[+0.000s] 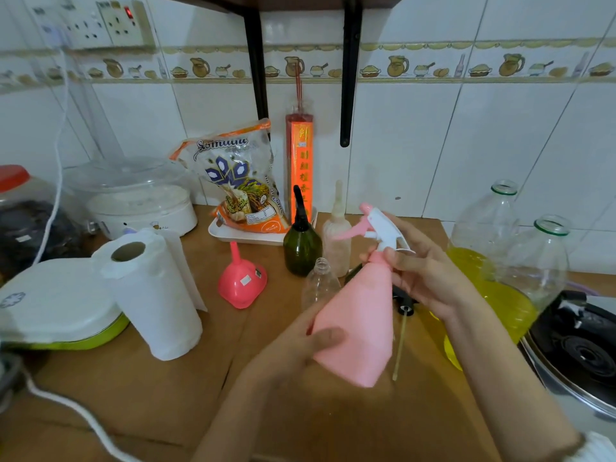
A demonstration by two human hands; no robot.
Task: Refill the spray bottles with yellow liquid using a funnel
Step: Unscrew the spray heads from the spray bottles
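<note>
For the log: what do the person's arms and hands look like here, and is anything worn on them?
Both hands are bare: no gloves, and no rings or watch that the head view shows. The left hand and its forearm are uncovered down to the frame edge. The right hand is bare too, but a white ribbed cuff shows on that arm at the bottom right corner.

I read little here. The rice bag, standing in the white tray at the back edge of the counter, carries a script brand name — its letters too blurred for me to spell. The tall red-orange packet beside it bears a column of Chinese characters — illegible to me. Nothing else is readable.
</note>
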